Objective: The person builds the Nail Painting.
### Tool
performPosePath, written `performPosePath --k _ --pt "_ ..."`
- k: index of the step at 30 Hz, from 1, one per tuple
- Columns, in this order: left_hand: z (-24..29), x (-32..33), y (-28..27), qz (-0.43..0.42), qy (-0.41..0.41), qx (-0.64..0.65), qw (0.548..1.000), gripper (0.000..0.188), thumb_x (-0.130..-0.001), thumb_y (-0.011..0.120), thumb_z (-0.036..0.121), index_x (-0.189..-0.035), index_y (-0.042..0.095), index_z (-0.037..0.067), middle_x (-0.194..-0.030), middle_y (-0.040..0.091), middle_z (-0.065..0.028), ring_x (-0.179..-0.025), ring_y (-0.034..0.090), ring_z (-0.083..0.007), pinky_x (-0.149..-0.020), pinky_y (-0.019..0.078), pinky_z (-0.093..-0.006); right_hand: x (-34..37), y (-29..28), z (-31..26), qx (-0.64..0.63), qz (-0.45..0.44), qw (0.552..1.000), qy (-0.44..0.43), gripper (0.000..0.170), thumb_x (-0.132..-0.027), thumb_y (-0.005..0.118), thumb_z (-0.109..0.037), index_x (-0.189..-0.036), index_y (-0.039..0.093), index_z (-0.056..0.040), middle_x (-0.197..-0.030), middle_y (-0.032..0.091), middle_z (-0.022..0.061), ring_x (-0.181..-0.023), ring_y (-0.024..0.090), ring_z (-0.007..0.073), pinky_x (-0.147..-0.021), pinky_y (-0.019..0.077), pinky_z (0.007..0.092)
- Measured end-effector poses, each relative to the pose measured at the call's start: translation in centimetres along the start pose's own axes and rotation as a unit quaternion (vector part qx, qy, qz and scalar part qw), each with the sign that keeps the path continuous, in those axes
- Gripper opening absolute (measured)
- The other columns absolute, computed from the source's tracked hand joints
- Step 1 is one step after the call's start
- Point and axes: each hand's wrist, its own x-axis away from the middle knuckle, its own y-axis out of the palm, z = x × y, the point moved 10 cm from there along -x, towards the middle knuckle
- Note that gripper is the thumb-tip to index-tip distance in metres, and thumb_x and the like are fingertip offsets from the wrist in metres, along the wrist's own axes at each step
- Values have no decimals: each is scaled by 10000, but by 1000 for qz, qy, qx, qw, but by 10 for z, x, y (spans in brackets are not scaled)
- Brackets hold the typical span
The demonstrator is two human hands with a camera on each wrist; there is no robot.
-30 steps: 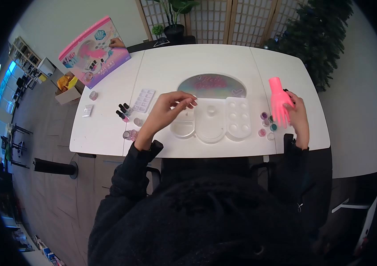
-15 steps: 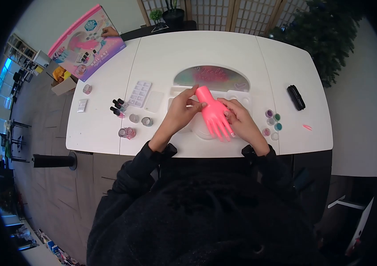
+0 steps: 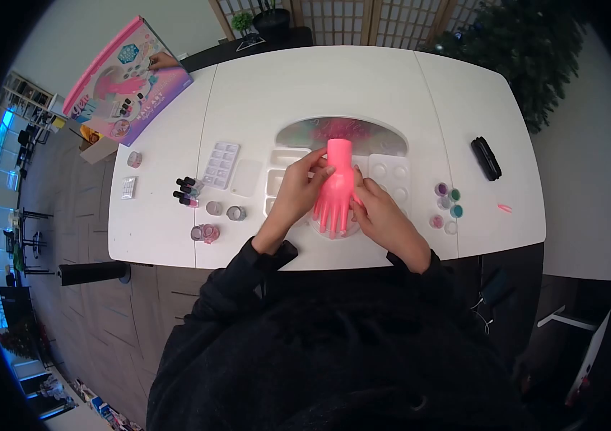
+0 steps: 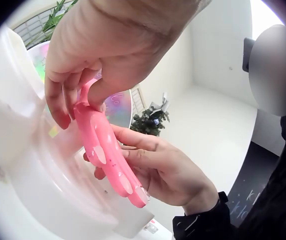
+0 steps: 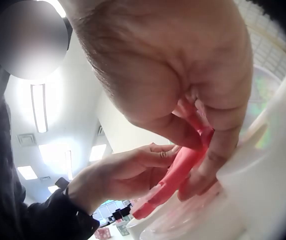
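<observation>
At the centre of the head view, a bright pink, glossy plastic model hand (image 3: 337, 188) was held over a white plastic compartment tray (image 3: 277, 181), its wrist end toward the top of the frame and its fingers toward the bottom. Its left edge, near the wrist end, was pinched between the thumb and fingers of the left hand (image 3: 297, 190); its right edge was gripped by the thumb and fingers of the right hand (image 3: 384, 215). Whether the tray was touched by the model could not be told. Pale nails were shown on the model's fingertips in the left wrist view. The tray was backed by a half-oval, iridescent silver panel (image 3: 304, 135).

On the white table (image 3: 363, 79), left of the tray, was laid a white plastic palette with rectangular cells (image 3: 221, 164), with three black-capped polish bottles (image 3: 187, 191) placed to its lower left. Right of the tray, small round pots with purple, green and pink contents (image 3: 442, 202) were clustered; farther right, a black oblong case (image 3: 486, 158) was placed. A pink-and-purple printed box (image 3: 129, 82) was stood at the upper left.
</observation>
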Motion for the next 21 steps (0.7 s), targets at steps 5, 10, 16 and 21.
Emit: performPosePath --k 5,10,16,21 --pt "-5 -5 6 -15 14 -61 998 451 -1004 687 122 -1418 587 -26 -991 745 -131 -916 700 -197 -829 579 -347 -2 -3 -9 66 8 996 -55 375 -973 612 -26 -1325 532 77 -1230 528 223 -1110 621 403 -984 541 434" --pt "14 1 9 11 14 -131 991 440 -981 687 102 -1383 592 -50 -949 727 -204 -873 706 -307 -778 564 -396 -4 1 -11 127 19 989 -72 484 -941 628 -10 -1388 493 117 -1356 499 279 -1216 589 437 -1048 513 442" --pt "24 0 6 13 57 -181 982 372 -974 680 111 -1288 629 -81 -979 713 -272 -875 690 -424 -756 542 -445 -5 5 -19 240 40 967 -74 585 -903 625 17 -1424 424 189 -1426 465 334 -1267 562 470 -1097 491 444" --pt "17 1 7 23 53 -176 983 289 -980 670 118 -1162 674 -106 -979 715 -283 -865 689 -437 -765 540 -448 -6 3 -16 220 34 973 -64 577 -906 614 34 -1431 427 182 -1440 463 327 -1284 549 476 -1116 480 445"
